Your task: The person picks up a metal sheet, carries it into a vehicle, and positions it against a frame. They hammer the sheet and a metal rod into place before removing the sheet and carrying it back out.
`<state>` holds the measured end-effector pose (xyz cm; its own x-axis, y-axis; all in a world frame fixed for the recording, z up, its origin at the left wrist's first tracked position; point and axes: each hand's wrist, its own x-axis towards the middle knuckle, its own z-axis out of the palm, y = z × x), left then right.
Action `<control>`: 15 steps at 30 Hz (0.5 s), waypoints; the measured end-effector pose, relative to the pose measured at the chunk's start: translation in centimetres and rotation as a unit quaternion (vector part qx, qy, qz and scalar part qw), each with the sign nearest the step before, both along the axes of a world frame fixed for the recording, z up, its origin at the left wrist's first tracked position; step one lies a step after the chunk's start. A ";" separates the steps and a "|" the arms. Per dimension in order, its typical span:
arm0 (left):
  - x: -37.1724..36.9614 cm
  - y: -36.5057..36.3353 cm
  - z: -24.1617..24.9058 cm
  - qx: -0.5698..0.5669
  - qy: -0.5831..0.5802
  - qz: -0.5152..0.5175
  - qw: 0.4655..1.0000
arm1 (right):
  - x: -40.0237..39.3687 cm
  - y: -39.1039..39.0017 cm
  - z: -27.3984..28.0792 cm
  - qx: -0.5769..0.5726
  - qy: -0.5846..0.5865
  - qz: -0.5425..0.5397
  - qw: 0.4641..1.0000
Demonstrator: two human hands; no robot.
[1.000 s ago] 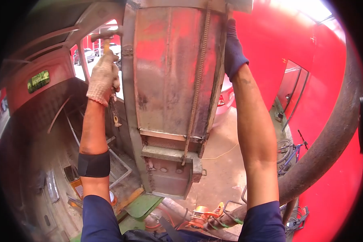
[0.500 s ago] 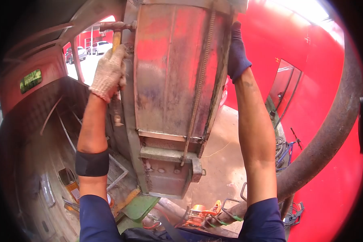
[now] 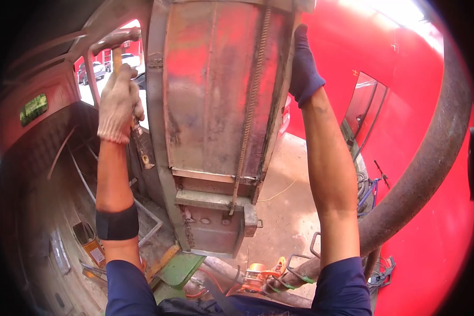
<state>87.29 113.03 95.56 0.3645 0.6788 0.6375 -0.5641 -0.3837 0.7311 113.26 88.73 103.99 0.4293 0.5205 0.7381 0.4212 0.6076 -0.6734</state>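
Note:
My left hand (image 3: 118, 102), in a pale knitted glove, is wrapped around a hammer (image 3: 117, 57). Its head is raised to the left of an upright metal panel (image 3: 210, 100), with a gap between them. The handle's worn lower end sticks out below the glove. The panel is bare, stained metal with red patches, and a ribbed steel rod (image 3: 252, 110) runs down it at a slant. On the panel's right edge is my right hand (image 3: 304, 71), in a dark blue glove. One finger points up along the edge; the other fingers are partly hidden.
A thick rusty curved pipe (image 3: 421, 195) arcs past my right arm. Below are an orange tool (image 3: 258, 276) and a green metal plate (image 3: 181, 269). A can (image 3: 92, 245) and metal strips lie in the vehicle body at left. A red wall (image 3: 416, 116) stands at right.
My left hand has swung the hammer left, away from the panel's left edge. My right hand stays on the right edge, and the whole view has shifted slightly.

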 end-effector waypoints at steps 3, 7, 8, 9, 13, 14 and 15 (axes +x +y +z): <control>-2.3 0.0 -2.0 0.048 -0.071 0.051 0.995 | -1.3 -1.6 -0.6 -0.008 0.066 -0.093 0.993; -6.3 -0.5 -4.3 0.098 -0.138 0.045 0.985 | -7.3 -6.9 -3.0 0.274 -0.100 -0.277 0.915; -7.1 -0.7 -4.6 0.126 -0.172 0.050 0.976 | -11.2 -9.0 -3.6 0.313 -0.146 -0.260 0.902; -8.0 -1.0 -5.0 0.154 -0.206 0.056 0.965 | -13.5 -11.4 -4.8 0.372 -0.232 -0.179 0.881; -11.7 -5.1 -5.1 0.215 -0.313 0.129 0.916 | -26.3 -18.6 -7.3 0.333 -0.448 0.049 0.828; -12.9 -6.4 -5.2 0.214 -0.365 0.073 0.903 | -27.9 -18.7 -7.0 0.315 -0.505 0.047 0.802; -14.0 -7.3 -5.1 0.209 -0.416 0.017 0.885 | -29.1 -18.5 -6.9 0.310 -0.532 0.036 0.787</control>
